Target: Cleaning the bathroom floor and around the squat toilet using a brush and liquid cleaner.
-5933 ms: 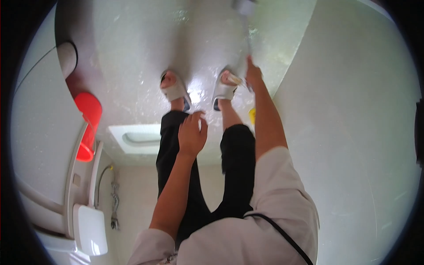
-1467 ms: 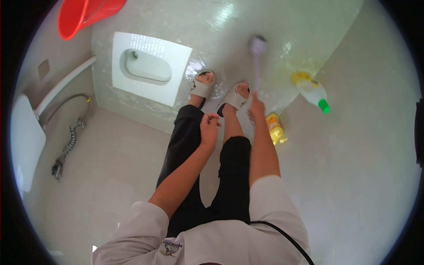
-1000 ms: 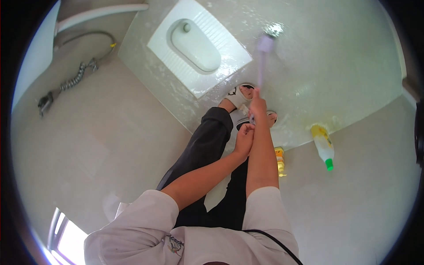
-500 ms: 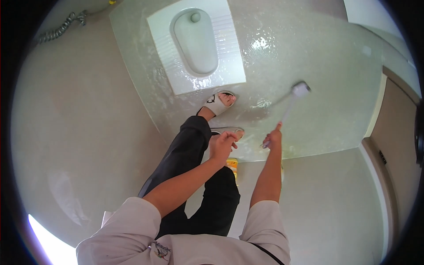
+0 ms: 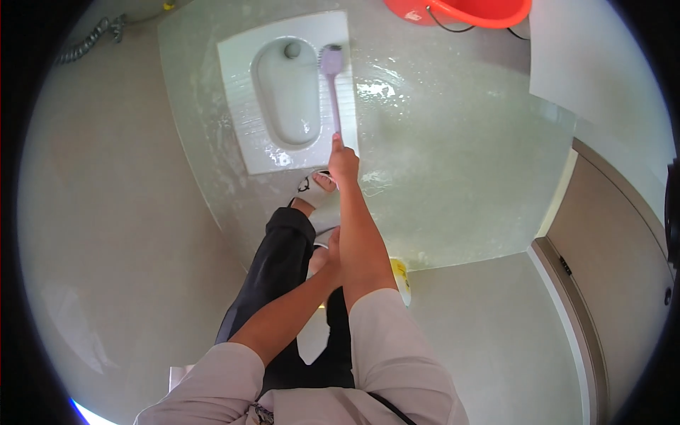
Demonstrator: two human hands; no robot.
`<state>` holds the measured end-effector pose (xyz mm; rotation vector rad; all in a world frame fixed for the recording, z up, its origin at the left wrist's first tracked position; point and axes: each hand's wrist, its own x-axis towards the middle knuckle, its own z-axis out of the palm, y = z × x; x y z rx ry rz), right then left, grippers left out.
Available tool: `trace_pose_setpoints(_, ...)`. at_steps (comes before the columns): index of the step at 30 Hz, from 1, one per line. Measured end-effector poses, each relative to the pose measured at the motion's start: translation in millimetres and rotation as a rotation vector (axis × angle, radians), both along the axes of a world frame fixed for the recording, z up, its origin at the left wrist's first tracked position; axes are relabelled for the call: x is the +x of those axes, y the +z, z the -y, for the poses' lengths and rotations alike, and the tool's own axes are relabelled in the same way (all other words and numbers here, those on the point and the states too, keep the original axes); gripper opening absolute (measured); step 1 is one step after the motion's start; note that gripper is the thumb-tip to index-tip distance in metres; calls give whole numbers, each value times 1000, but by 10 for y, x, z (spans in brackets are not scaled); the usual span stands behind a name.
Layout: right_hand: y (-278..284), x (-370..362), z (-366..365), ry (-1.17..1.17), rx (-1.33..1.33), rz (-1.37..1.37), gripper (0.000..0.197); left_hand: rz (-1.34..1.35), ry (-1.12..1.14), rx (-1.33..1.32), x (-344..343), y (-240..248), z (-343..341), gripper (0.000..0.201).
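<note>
"Brush (image 5: 332, 75) and right hand (image 5: 343, 164) have swung left since half a second ago, haven't they?"

"Yes. Then the head was out over the floor (image 5: 453, 163), well right of the squat toilet (image 5: 294, 159). Now it's above the toilet's right-hand rim, between the bowl (image 5: 287, 106) and the right edge, near the far right corner."

"Which way does it point?"

"Head foremost, away from the person, toward the toilet's far edge. Its long axis runs nearly alongside the right edge, and the bristles face left, toward the bowl. Whether they touch anything, I can't tell."

"And the fingers?"

"On the right they're clamped round the handle, thumb laid along it. The left hand (image 5: 324, 259) is partly covered by the right forearm (image 5: 363, 234), so I can't tell whether its fingers are apart or together."

"Anything else different?"

"That left hand was clear of the forearm before. A red bucket (image 5: 402, 8) has come into view toward the floor's far edge, right of the toilet. By the near edge, a white-and-yellow bottle (image 5: 401, 280) shows beside the right arm."
</note>
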<state>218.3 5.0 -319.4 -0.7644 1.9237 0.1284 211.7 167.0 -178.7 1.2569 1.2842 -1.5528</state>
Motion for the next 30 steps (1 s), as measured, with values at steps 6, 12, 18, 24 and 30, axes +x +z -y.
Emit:
trace_pose_setpoints(6,-65,-2381,-104,-449,53,-348,94,244,-855,-356,-309,242,396,8)
trace_pose_setpoints(12,-261,-3328,-751,132,1,-501,88,287,-818,-382,-648,226,581,7)
trace_pose_setpoints(18,-4,-1007,-785,401,-326,103,59,701,-633,67,-216,-179,275,18)
trace_pose_setpoints(24,1,-1250,-868,42,-326,-26,64,699,-694,-166,-294,-95,561,16)
trace_pose_setpoints(30,63,-3295,-2204,-598,224,-270,75,553,-928,-241,-437,-134,606,12)
